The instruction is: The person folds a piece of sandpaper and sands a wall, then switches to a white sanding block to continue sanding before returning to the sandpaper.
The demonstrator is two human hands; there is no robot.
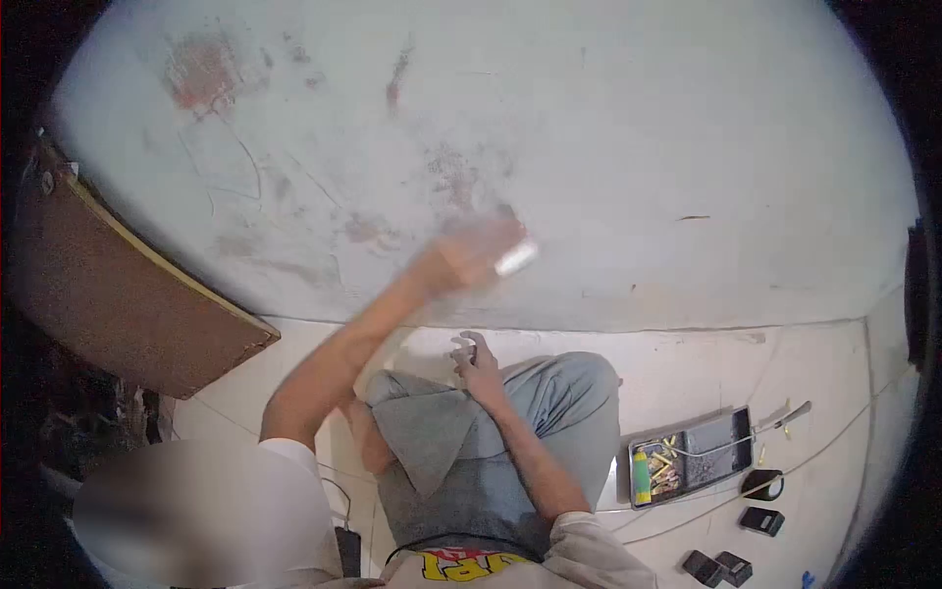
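My left hand (471,255) is raised against the pale wall (628,118), smeared by motion. Its fingers appear wrapped round something with a bright white face (516,258), whose kind I cannot make out. Scuffed patches with reddish and dark marks (204,74) spread over the wall to the left of and above this hand. Lower down, my right hand (477,365) hovers over my crossed legs in grey clothing (432,432). Its fingers are bent and apart, with nothing visible in them.
A brown board (147,285) leans at the left. On the tiled floor to the right lies a black tray (721,447) holding a green cylinder (642,476) and several brass-coloured pieces (665,464). Cables, a black round item (762,484) and several black blocks (760,521) lie near it.
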